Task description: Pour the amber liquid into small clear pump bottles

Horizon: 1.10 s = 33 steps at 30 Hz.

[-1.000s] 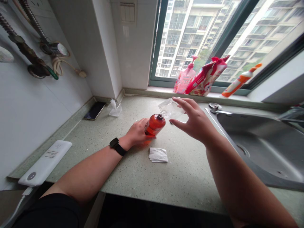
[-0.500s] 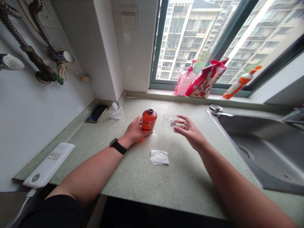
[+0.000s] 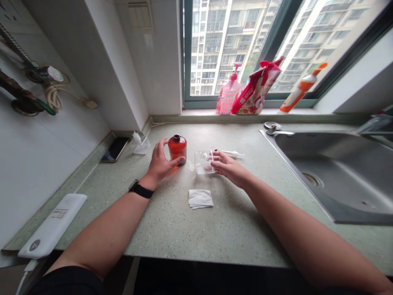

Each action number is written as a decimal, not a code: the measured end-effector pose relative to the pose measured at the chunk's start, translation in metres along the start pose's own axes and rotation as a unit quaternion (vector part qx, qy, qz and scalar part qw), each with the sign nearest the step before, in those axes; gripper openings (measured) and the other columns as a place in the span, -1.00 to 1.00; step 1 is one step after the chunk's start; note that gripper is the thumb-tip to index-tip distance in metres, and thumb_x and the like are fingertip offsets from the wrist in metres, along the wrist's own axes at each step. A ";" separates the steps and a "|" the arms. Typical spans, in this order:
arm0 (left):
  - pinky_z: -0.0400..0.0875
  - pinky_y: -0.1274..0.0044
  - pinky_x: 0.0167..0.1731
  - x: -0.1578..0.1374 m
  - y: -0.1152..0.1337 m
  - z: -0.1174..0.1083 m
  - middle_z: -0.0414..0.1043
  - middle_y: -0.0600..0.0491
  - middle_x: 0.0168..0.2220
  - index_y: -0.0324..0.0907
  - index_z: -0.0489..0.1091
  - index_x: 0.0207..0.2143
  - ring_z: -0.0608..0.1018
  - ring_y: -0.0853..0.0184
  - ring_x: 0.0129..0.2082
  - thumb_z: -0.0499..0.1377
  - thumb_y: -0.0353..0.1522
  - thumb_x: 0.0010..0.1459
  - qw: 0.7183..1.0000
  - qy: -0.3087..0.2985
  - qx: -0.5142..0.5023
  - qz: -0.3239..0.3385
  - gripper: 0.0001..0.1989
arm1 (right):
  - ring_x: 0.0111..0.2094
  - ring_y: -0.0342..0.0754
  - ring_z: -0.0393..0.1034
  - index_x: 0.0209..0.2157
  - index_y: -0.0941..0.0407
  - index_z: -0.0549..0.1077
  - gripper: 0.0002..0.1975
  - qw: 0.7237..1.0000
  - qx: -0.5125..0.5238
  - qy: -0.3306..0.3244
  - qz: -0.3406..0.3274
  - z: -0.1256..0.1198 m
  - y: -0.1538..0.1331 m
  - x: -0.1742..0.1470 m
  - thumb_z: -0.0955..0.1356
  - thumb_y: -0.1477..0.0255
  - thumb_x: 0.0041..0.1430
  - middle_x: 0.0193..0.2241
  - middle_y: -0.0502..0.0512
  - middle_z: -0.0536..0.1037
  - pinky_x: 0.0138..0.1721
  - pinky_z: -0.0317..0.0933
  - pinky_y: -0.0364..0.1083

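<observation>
An amber-red bottle [image 3: 177, 148] with an open neck stands upright on the counter, liquid in its lower part. Around its left side is my left hand [image 3: 160, 160], fingers apart and lifted off the far side. The thumb lies across the bottle's lower front; whether it touches I cannot tell. My right hand [image 3: 227, 169] grips the right wall of a clear plastic box [image 3: 202, 163] between thumb and fingers. Just behind that hand lies a clear tube-like item [image 3: 235, 154] with a dark end, partly hidden. A folded white tissue [image 3: 200, 198] lies in front of the box.
A steel sink [image 3: 331, 172] is set in at the right. On the left are a white power bank [image 3: 53, 225], a phone [image 3: 114, 149] and another small clear container [image 3: 141, 146]. A pink pump bottle [image 3: 229, 95], a red bag [image 3: 258, 90] and an orange-white bottle [image 3: 301, 92] line the windowsill.
My left fingers have loosened from the bottle and spread. My right hand has closed on the clear box, which is now slightly nearer me, uncovering the tube-like item behind. The view has shifted.
</observation>
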<state>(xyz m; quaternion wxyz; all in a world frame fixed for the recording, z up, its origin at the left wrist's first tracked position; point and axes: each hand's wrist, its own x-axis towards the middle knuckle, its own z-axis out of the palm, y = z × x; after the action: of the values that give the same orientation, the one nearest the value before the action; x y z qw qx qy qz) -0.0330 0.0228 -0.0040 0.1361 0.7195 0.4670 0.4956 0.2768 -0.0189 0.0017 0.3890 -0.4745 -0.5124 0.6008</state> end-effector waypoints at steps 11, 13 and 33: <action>0.48 0.48 -0.39 -0.027 0.069 -0.008 0.53 -0.10 0.09 -0.12 0.31 0.25 0.44 0.42 -0.45 0.35 0.13 0.24 0.985 -0.142 -0.014 0.098 -0.26 | -0.05 -0.04 0.57 0.12 -0.03 0.51 -0.45 0.982 0.114 -0.153 -0.006 0.011 -0.009 -0.010 0.62 0.26 0.11 0.09 0.12 0.59 -0.05 0.51 -0.08; 0.49 0.47 -0.41 -0.032 0.074 -0.003 0.56 -0.11 0.09 -0.13 0.29 0.30 0.44 0.42 -0.48 0.39 0.12 0.19 0.982 -0.171 -0.008 0.081 -0.19 | -0.05 -0.06 0.55 0.10 -0.01 0.53 -0.46 0.976 0.120 -0.183 -0.010 0.010 -0.009 -0.011 0.62 0.26 0.10 0.08 0.11 0.59 -0.05 0.51 -0.10; 0.41 0.46 -0.39 -0.028 0.063 0.007 0.43 0.14 -0.41 -0.17 0.48 0.12 0.43 0.34 -0.50 0.41 0.05 0.16 0.969 -0.241 -0.042 0.012 -0.35 | 0.16 0.28 0.48 0.06 0.06 0.63 -0.58 0.851 -0.448 0.211 -0.176 -0.108 -0.002 0.004 0.53 0.24 0.19 0.03 0.27 0.64 0.34 0.24 0.31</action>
<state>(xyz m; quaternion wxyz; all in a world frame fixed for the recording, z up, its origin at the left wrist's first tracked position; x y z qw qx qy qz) 0.0047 -0.0310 0.0185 0.2689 0.8170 0.3910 0.3277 0.3801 0.0116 0.0001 0.3323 -0.6142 -0.7068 0.1131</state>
